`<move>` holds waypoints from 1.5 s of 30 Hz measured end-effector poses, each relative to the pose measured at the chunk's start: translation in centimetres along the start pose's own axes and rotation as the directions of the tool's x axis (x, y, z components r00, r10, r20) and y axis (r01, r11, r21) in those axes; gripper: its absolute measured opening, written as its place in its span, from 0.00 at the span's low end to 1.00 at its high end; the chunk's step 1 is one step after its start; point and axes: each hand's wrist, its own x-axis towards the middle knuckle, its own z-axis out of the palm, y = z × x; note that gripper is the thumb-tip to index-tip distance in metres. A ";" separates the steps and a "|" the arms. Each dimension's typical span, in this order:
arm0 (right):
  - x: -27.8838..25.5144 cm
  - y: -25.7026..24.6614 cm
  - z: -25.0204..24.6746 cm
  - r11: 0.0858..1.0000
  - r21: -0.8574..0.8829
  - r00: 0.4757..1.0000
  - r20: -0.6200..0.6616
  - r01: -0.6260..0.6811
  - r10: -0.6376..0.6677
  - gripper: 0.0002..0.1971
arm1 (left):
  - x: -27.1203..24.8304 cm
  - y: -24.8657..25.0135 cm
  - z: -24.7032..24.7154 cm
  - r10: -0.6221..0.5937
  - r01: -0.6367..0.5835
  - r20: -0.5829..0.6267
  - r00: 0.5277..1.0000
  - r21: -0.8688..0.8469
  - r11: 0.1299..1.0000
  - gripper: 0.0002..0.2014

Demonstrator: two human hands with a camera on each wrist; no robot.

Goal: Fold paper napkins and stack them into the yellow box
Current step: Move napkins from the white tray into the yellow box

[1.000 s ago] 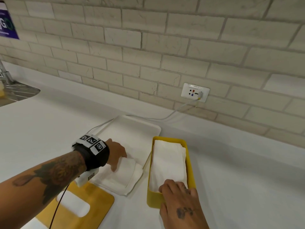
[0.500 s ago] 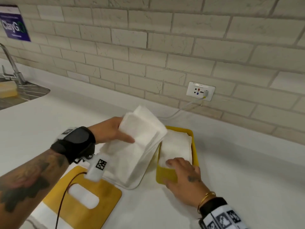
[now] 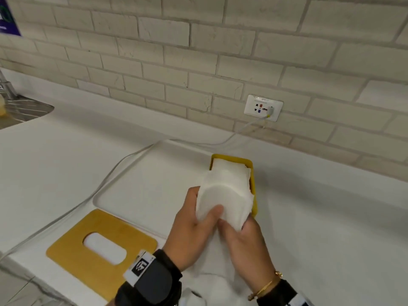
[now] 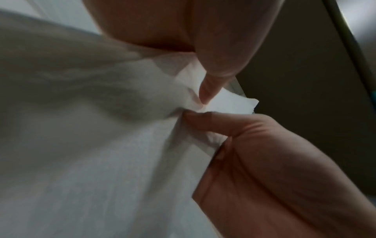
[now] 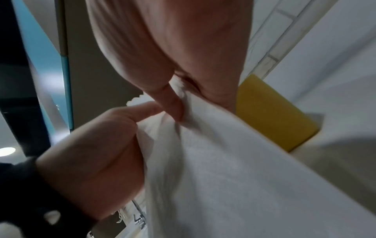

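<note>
While the yellow box (image 3: 254,188) lay on the white worktop (image 3: 66,168) with its long axis running away toward the tiled wall (image 3: 198,51), a wad of napkins (image 3: 223,195) was held above its near end, bowed and pointing upward from the grip. It was clasped by the left hand (image 3: 194,230) and pinched by the right hand (image 3: 245,244), thumbs meeting at its lower edge. No writing could be read.

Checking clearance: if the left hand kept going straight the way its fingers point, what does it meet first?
Probably the yellow box. The left hand, gripping the napkin stack, points away from the body toward the box with its stacked napkins. Depth is unclear; the held stack would likely touch first.
</note>
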 end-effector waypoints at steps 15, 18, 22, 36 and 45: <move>-1.3 2.1 -1.5 0.996 0.072 0.996 -0.082 0.051 -0.045 0.21 | -3.4 -1.1 3.0 0.056 -0.059 -0.045 0.997 -0.069 0.996 0.29; -1.1 0.9 -2.0 0.979 0.160 0.987 -0.120 0.126 -0.107 0.22 | -2.8 0.4 2.8 0.134 -0.142 -0.088 0.987 -0.096 0.985 0.30; -1.4 2.2 -2.3 0.985 0.156 0.993 -0.097 0.076 -0.061 0.23 | -3.0 -0.7 2.3 0.075 -0.079 -0.073 0.994 -0.054 0.995 0.34; -1.2 3.5 -2.0 0.985 0.174 0.994 -0.105 -0.023 0.042 0.22 | -2.8 -2.2 2.3 0.026 -0.026 -0.029 0.999 0.015 1.000 0.25; -0.7 3.2 -2.8 0.978 0.207 0.995 -0.102 0.019 0.002 0.21 | -2.4 -1.9 2.4 0.009 -0.010 -0.023 1.000 -0.028 1.000 0.23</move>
